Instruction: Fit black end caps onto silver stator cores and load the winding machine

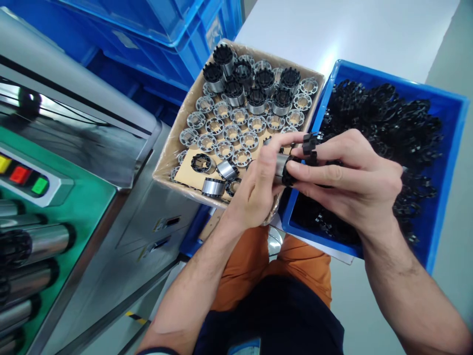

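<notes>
- Your left hand [258, 182] and right hand [347, 172] meet over the gap between carton and bin, both closed on one metal cylinder [281, 166]; steady it with the left.
- Your right fingers bear on the black ring [288, 172] at its end. Best to square the ring to the rim, then press evenly around it; your fingers hide whether it sits flush, so turn it and check.
- A spare black piece [309, 145] sits at your right fingertips; mind that its teeth don't catch.
- To your right, the blue bin [447, 182] holds a tangle of black pieces [384, 113]; separate them gently.
- To your left, the carton [173, 140] has a few loose cylinders [213, 187] on the near side and rows of ringed ones beyond; set parts down without knocking these.
- Farther off stand blue crates [148, 54] and the white bench [288, 29].
</notes>
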The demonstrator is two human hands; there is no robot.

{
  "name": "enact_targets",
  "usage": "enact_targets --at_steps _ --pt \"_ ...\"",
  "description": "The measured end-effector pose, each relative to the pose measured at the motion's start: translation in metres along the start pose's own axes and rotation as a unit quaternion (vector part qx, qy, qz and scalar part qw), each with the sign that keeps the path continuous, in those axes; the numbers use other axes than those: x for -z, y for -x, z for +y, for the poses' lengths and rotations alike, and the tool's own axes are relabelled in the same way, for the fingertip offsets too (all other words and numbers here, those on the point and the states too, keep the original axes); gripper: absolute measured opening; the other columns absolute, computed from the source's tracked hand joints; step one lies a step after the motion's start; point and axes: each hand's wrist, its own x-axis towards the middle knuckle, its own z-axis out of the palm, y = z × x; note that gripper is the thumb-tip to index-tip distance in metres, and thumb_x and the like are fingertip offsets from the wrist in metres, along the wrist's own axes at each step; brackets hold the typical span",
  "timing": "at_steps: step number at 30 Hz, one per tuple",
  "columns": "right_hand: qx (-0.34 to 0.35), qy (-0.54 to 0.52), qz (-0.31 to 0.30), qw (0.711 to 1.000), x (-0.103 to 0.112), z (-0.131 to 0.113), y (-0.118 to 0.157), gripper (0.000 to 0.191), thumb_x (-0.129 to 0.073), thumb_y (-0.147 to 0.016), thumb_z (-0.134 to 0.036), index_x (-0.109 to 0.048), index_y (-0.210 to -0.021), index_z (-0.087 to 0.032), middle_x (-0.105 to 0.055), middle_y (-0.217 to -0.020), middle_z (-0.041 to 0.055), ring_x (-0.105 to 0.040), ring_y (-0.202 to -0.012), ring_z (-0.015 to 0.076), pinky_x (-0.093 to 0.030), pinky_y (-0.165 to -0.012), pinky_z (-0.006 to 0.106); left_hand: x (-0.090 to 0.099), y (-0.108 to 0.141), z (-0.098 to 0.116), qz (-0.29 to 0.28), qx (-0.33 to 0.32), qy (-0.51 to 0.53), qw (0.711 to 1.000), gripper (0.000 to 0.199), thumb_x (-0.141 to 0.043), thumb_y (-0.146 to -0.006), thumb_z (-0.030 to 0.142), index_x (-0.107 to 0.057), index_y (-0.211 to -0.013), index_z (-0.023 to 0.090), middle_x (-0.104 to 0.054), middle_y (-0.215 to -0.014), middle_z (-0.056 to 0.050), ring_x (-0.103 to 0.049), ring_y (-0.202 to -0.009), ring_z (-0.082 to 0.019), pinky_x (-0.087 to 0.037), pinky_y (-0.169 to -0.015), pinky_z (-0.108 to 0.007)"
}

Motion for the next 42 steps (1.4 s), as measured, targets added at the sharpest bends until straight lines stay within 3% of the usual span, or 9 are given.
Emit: enact_targets --at_steps 3,6,9,13,19,26,32,37,42 --pt "-0.007 0.001 -0.005 1.0 0.007 0.002 0.0 0.052 -0.103 -0.106 -0.038 -0.093 -0.148 -0.068 -0.095 -0.121 0.0015 -0.086 -0.107 0.0373 -0.074 -0.097 0.064 0.001 -0.001 0.004 -0.075 -0.015 0.008 0.997 0.055 -0.065 -0.127 0.078 -0.081 -0.163 0.039 -0.074 -0.108 -0.004 -0.057 -0.071 -0.015 -0.047 -0.061 -0.031" --pt "-0.007 -0.004 0.013 1.0 0.011 0.003 -0.001 0.057 -0.106 -0.104 -0.037 -0.093 -0.152 -0.064 -0.094 -0.116 0.0023 -0.086 -0.099 0.0358 -0.072 -0.094 0.061 0.003 -0.004 0.005 -0.065 -0.012 0.001 0.998 0.064 -0.077 -0.12 0.083 -0.082 -0.164 0.037 -0.073 -0.096 -0.002 -0.062 -0.065 -0.015 -0.051 -0.061 -0.031" --pt "-0.014 -0.02 0.034 0.999 0.008 0.001 -0.002 0.049 -0.11 -0.1 -0.038 -0.098 -0.144 -0.057 -0.096 -0.116 0.0026 -0.087 -0.1 0.0357 -0.073 -0.093 0.059 0.004 -0.011 0.002 -0.037 -0.055 0.01 0.998 0.067 -0.089 -0.107 0.09 -0.09 -0.132 0.028 -0.075 -0.095 -0.002 -0.069 -0.065 -0.015 -0.057 -0.061 -0.03" --pt "-0.052 -0.098 0.086 0.99 -0.004 -0.003 -0.006 0.02 -0.113 -0.096 -0.045 -0.104 -0.115 -0.045 -0.097 -0.106 0.0042 -0.088 -0.094 0.0336 -0.075 -0.085 0.054 0.0 -0.016 -0.002 0.044 -0.094 0.038 0.994 0.065 -0.097 -0.107 0.08 -0.068 -0.097 0.022 -0.081 -0.098 -0.002 -0.074 -0.063 -0.012 -0.054 -0.055 -0.024" --pt "-0.116 -0.19 0.116 0.968 -0.018 -0.007 -0.006 0.044 -0.113 -0.088 -0.073 -0.095 -0.092 -0.034 -0.095 -0.109 0.0093 -0.093 -0.099 0.0334 -0.08 -0.073 0.046 -0.008 -0.011 0.004 0.067 -0.077 0.04 0.994 0.051 -0.082 -0.118 0.08 -0.082 -0.129 0.03 -0.067 -0.074 0.004 -0.053 -0.047 -0.011 -0.038 -0.046 -0.025" --pt "-0.089 -0.209 0.11 0.968 -0.02 -0.01 -0.006 0.036 -0.119 -0.086 -0.057 -0.089 -0.084 -0.037 -0.095 -0.123 0.0054 -0.094 -0.11 0.0345 -0.084 -0.101 0.06 -0.002 -0.009 0.002 -0.003 -0.027 0.029 0.999 0.06 -0.079 -0.118 0.084 -0.079 -0.151 0.033 -0.076 -0.1 -0.004 -0.073 -0.074 -0.02 -0.061 -0.066 -0.034" --pt "-0.073 -0.209 0.119 0.968 -0.028 -0.005 -0.004 0.062 -0.124 -0.078 -0.034 -0.098 -0.133 -0.047 -0.095 -0.123 -0.0008 -0.083 -0.091 0.0261 -0.073 -0.074 0.043 -0.006 0.001 0.001 -0.009 -0.03 0.027 0.999 0.064 -0.065 -0.12 0.093 -0.078 -0.133 0.032 -0.073 -0.1 -0.003 -0.065 -0.071 -0.017 -0.051 -0.059 -0.03" --pt "-0.068 -0.151 0.063 0.984 -0.023 -0.004 -0.001 0.042 -0.118 -0.088 -0.031 -0.102 -0.122 -0.049 -0.098 -0.135 -0.0014 -0.092 -0.118 0.0346 -0.078 -0.116 0.062 -0.007 0.001 0.0 -0.006 -0.037 0.046 0.998 0.059 -0.07 -0.122 0.085 -0.08 -0.152 0.035 -0.079 -0.127 -0.008 -0.065 -0.069 -0.015 -0.049 -0.051 -0.029" --pt "-0.049 -0.158 0.054 0.985 -0.02 -0.005 -0.003 0.043 -0.116 -0.092 -0.029 -0.102 -0.127 -0.051 -0.096 -0.136 -0.0002 -0.092 -0.127 0.0346 -0.078 -0.114 0.059 -0.001 0.001 -0.002 -0.024 -0.039 0.036 0.998 0.054 -0.056 -0.13 0.077 -0.077 -0.161 0.037 -0.079 -0.124 -0.007 -0.064 -0.069 -0.014 -0.049 -0.053 -0.028"
